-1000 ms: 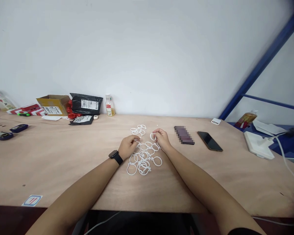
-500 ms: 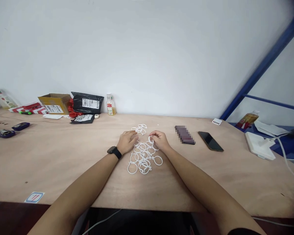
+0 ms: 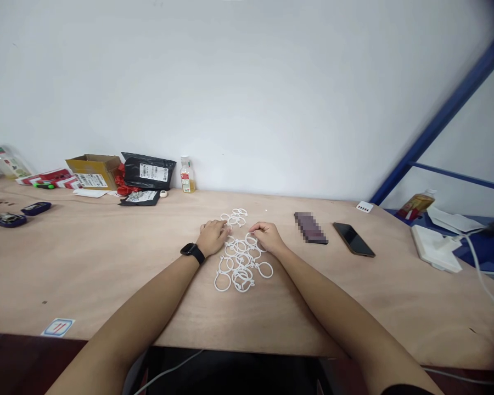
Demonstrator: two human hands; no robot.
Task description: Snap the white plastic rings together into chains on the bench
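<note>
My right hand (image 3: 268, 238) pinches a white plastic curtain ring (image 3: 251, 240) between thumb and fingertips, just above the far end of the near pile. That pile of white curtain rings (image 3: 242, 274) spreads between my forearms, several rings overlapping, with small eyelets or clips on them. My left hand (image 3: 213, 238), with a black watch (image 3: 188, 249) on the wrist, lies on the table left of the rings. Its fingers are stretched forward, and it appears to hold nothing. Beyond the hands lies a smaller group of white rings (image 3: 239, 212), partly next to my left fingertips.
Right of my hands lie a blurred-out phone (image 3: 310, 227) and a black phone (image 3: 353, 239). A white charger (image 3: 435, 249) with a cable sits farther right. Along the wall stand a drink bottle (image 3: 187, 174), a black parcel bag (image 3: 148, 170) and an open cardboard box (image 3: 94, 171).
The ring in my right hand has turned, showing its round opening more fully and hanging slightly lower. My left hand stays almost where it was.
</note>
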